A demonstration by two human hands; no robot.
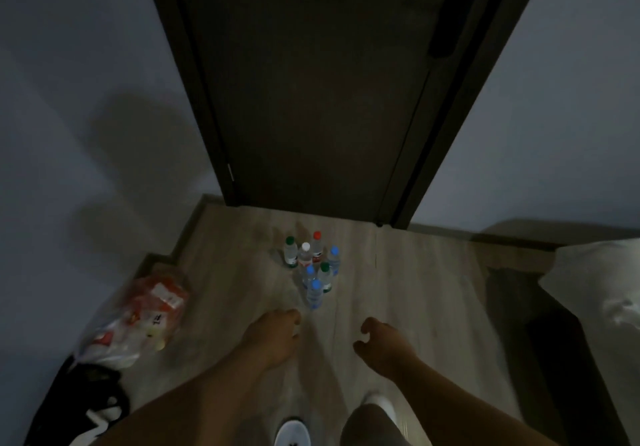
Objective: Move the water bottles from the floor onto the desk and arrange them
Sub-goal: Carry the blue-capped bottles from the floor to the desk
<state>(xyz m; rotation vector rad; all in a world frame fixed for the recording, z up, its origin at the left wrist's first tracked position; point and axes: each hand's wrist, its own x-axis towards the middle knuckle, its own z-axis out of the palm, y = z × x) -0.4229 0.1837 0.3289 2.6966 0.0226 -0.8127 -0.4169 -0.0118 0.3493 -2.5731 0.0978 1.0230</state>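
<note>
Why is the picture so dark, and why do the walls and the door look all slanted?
Head view: the room is dimly lit, so the bottles show mostly by their coloured caps; a big soft shadow lies on the left wall; the wide-angle lens makes the door lean and spread; the left hand, the right hand and the plastic bag look smeared with blur.
</note>
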